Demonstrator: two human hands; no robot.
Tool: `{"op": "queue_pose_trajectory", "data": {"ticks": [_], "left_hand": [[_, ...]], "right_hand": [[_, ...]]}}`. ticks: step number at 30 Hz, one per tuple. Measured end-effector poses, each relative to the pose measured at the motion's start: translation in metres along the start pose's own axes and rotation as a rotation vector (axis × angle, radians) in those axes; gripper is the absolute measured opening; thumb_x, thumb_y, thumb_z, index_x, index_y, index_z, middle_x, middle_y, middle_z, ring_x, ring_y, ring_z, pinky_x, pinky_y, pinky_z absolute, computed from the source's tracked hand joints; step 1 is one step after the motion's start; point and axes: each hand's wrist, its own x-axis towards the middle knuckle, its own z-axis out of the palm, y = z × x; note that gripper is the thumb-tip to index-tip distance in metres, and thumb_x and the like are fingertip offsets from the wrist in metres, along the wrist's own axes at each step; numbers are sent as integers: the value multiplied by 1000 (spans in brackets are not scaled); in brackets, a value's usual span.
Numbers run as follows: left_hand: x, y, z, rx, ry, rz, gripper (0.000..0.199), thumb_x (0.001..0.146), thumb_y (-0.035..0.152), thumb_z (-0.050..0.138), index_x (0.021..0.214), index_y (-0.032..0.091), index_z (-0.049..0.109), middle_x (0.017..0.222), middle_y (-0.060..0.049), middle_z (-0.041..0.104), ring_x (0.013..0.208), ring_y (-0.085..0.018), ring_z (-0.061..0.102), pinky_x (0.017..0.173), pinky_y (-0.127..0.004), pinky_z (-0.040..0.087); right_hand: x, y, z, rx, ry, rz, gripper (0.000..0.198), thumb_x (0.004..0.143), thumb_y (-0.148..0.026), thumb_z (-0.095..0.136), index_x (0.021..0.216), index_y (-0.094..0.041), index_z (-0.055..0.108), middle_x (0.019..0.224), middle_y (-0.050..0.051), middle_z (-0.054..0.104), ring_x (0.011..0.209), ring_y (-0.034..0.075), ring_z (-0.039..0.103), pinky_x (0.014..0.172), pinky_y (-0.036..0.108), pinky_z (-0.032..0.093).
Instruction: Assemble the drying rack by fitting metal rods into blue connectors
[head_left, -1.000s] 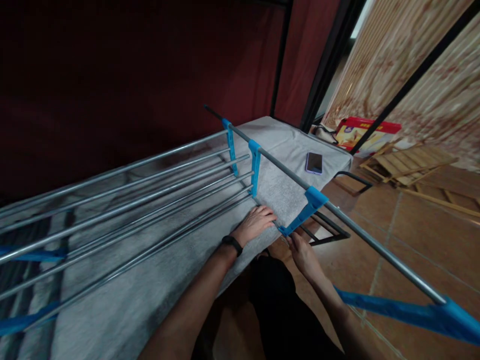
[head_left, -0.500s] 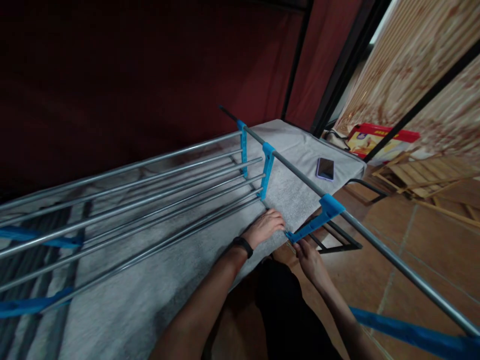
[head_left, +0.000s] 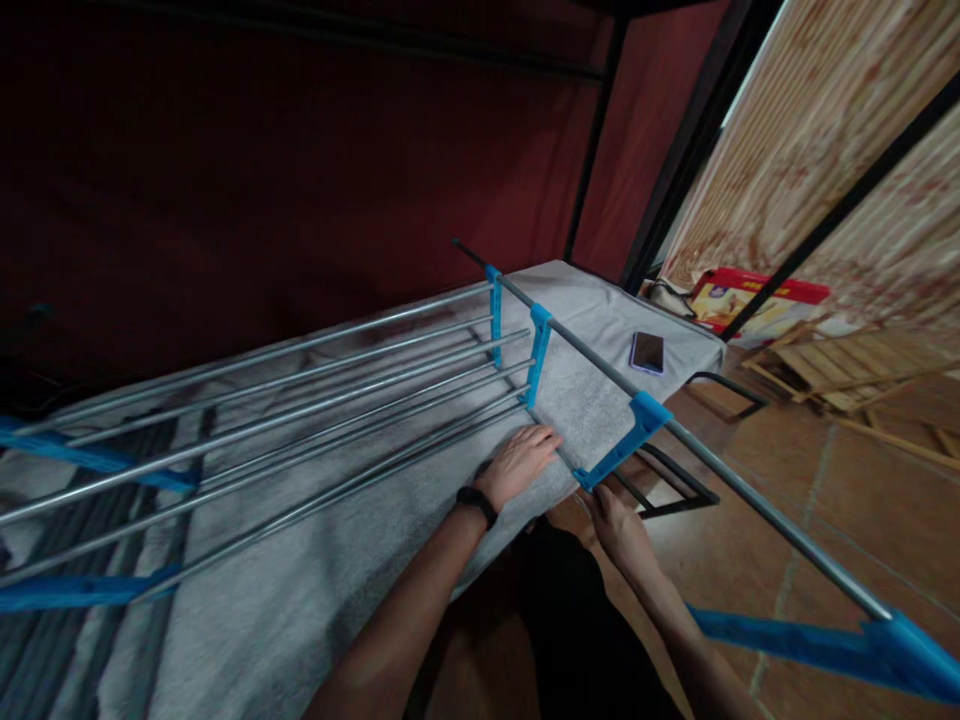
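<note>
A rack of grey metal tubes (head_left: pixel 360 380) joined by blue plastic brackets lies across the grey cloth. My left hand (head_left: pixel 521 465), with a black band at its wrist, curls round a thin lower tube (head_left: pixel 568 460). At the lower end of a blue bracket (head_left: pixel 626 442), my right hand (head_left: pixel 619 525) is closed with its fingertips against the plastic; part of its grip is hidden. That bracket hangs from a long upper tube (head_left: pixel 731 480). Another blue bracket (head_left: pixel 538 355) stands between the same two tubes, where several rack tubes end.
The grey cloth (head_left: pixel 285 590) covers a bed-like surface beside a dark red curtain (head_left: pixel 337 190). A phone (head_left: pixel 647 353) lies on it. On the tiled floor (head_left: pixel 847 540) are a wooden folding piece (head_left: pixel 862 365) and a red-yellow box (head_left: pixel 757 300). A blue bracket (head_left: pixel 795 640) sticks out at lower right.
The view has shifted slightly, so the rack sits a little lower in the picture. My left hand has slid slightly away from the bracket end; my right hand stays at it.
</note>
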Motion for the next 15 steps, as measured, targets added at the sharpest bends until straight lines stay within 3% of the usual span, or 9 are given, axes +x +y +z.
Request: {"op": "queue_pose_trajectory", "data": {"ticks": [3, 9, 12, 15], "left_hand": [[13, -4, 10, -73, -43, 50, 26, 100, 28, 55, 122, 21, 66, 128, -6, 67, 124, -17, 59, 110, -34, 49], [16, -6, 20, -124, -36, 17, 25, 101, 29, 53, 118, 21, 69, 125, -6, 69, 122, -18, 61, 109, -35, 51], [9, -1, 14, -119, -16, 9, 28, 100, 26, 53, 122, 21, 68, 132, -7, 67, 127, -19, 60, 112, -35, 49], [-12, 6, -2, -69, 49, -25, 31, 99, 24, 54, 127, 22, 66, 141, -7, 62, 131, -19, 57, 113, -37, 48]], "right_hand": [[-1, 5, 4, 26, 2, -28, 38, 100, -34, 35, 111, -16, 66, 88, 13, 74, 81, 24, 72, 69, 29, 46], [2, 2, 4, 36, -4, -15, 38, 98, -33, 35, 111, -17, 67, 86, 11, 75, 78, 24, 71, 69, 31, 48], [-1, -5, -3, -46, -24, -38, 40, 101, -36, 33, 112, -17, 66, 85, 11, 74, 78, 24, 72, 69, 31, 49], [-13, -12, -11, -238, 47, -91, 36, 101, -38, 39, 113, -16, 64, 90, 14, 73, 83, 26, 72, 72, 33, 51]]}}
